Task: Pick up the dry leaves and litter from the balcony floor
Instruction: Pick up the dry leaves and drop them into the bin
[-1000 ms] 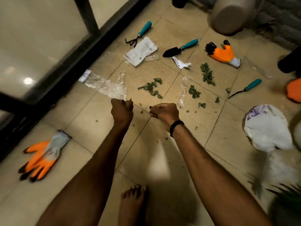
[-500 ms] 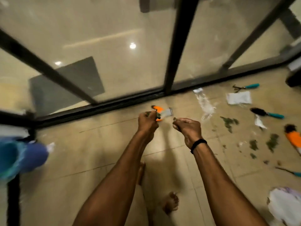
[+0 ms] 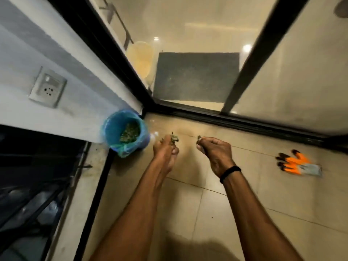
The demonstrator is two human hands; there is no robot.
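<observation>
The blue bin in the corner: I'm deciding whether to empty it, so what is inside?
Inside the blue bin, lined with a blue plastic bag, lies a heap of green-brown leaf bits. Whatever is under the heap is covered; the bin's floor cannot be seen.

Left hand [image 3: 165, 150] and right hand [image 3: 214, 152], leaves [image 3: 174, 138] in both, now just beside the blue bin [image 3: 112, 129].

The beige tiled floor [image 3: 207, 213] under you carries a bin [image 3: 113, 129] lined with a blue bag [image 3: 123, 150], standing in the corner against the white wall [image 3: 79, 110], and, well to the right of that bin, an orange-and-grey glove [image 3: 296, 164] lying flat.
</observation>
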